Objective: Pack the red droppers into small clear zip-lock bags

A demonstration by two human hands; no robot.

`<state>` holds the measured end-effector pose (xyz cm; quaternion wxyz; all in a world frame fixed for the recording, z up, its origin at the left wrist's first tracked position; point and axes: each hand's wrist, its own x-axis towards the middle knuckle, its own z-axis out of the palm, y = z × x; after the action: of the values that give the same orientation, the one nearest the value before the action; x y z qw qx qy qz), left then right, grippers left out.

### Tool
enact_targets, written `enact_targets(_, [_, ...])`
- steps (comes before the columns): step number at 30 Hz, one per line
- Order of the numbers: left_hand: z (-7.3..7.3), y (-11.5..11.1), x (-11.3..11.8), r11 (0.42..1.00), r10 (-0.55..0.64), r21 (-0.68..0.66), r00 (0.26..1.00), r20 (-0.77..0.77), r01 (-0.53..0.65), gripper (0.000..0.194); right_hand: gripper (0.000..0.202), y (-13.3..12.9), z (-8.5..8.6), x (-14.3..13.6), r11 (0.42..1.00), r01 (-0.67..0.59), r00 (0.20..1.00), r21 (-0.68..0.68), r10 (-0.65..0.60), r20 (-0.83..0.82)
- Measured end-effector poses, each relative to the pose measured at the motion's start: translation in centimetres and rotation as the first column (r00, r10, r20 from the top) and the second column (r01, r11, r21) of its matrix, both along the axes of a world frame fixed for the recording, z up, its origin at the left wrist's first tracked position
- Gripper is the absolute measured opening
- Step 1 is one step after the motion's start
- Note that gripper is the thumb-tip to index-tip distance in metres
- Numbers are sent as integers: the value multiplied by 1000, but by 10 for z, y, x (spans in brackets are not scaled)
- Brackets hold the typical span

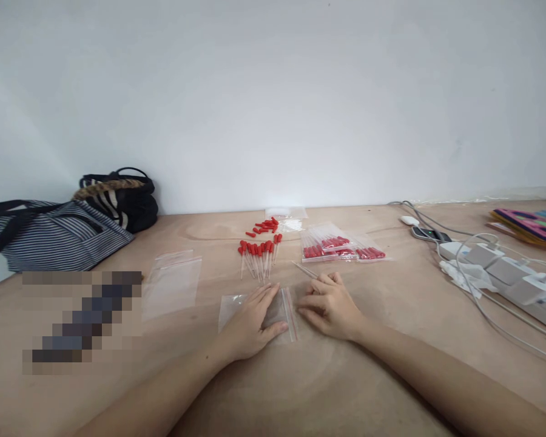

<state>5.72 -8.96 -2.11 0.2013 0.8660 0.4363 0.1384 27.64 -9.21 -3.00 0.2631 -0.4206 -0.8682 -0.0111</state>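
**Flat palm on the bag, one tube at the ready**

Nearest the camera, two bare forearms run up the pale plywood worktop [300, 388] from its near edge. The left hand [250, 321] lies open, fingers stretched, pressing flat on a small clear plastic zip bag with a red seal strip [286, 312], which lies in the middle of the worktop a little back from the near edge. Just beside its red-strip end sits the right hand [330, 306], fingers curled loosely, pinching what looks like a thin clear glass pipette tube [304, 270] that pokes out toward the far edge.

The way to do this well, I'd say: keep that left palm steady so the bag can't slide, lift the mouth at the red strip, and feed the tube in straight rather than at an angle, since thin glass could snap or snag the film.

Just beyond the hands is a fan of clear droppers with red rubber bulbs [259, 255], then loose red rubber caps [266, 226] nearer the far edge. To the right, filled clear bags of red-capped droppers [339, 247]. To the left, an empty clear zip bag [173, 282].

At the far left corner rest a grey striped fabric bag [50, 233] and a black striped handbag [121, 200]. Toward the right edge, a white power strip with plugs and cables [505, 270]. A plain white wall [273, 91] backs it all.
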Motion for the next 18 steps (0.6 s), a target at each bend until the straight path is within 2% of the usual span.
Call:
enact_targets(3, [-1, 0, 1, 1000, -12, 22, 1000, 8, 12, 60, 17, -2, -1, -3, 997, -67, 998, -31, 67, 19])
enact_targets(10, [-3, 2, 2, 999, -27, 27, 1000, -1, 27, 52, 17, -1, -2, -2, 985, -142, 990, -101, 139, -40])
enact_targets(18, [-7, 4, 3, 999, -41, 33, 996, 75, 39, 40, 16, -1, -1, -3, 984, -106, 994, -144, 102, -37])
